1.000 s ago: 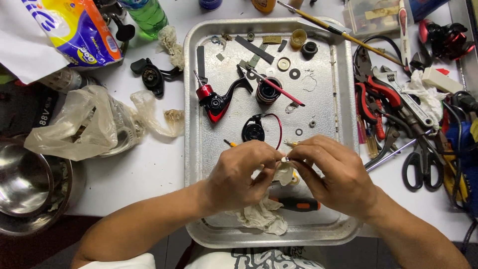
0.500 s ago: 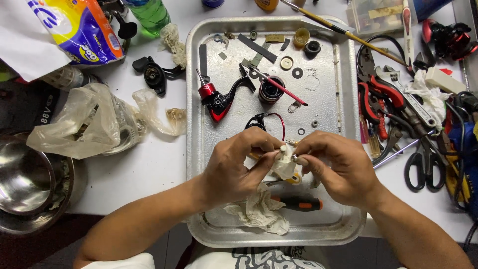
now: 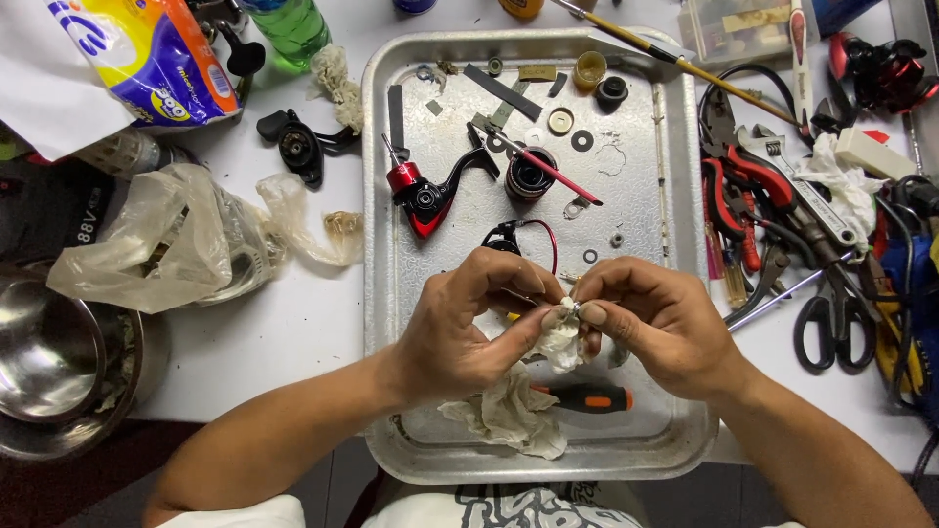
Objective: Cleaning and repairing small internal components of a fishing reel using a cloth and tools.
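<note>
white table [image 3: 293,342] | on it: metal tray [image 3: 386,176], steel bowl [image 3: 39,367], plastic bag [image 3: 166,244], scissors [image 3: 831,323], pliers [image 3: 734,186]

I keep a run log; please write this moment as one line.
left hand: pinches tissue | right hand: holds small metal part at tissue | over tray | screwdriver and crumpled tissue below hands

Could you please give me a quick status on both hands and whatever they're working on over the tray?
Left hand and right hand both pinching a small part wrapped in white tissue above the metal tray. Screwdriver and crumpled tissue lie beneath; nothing obstructing.
</note>
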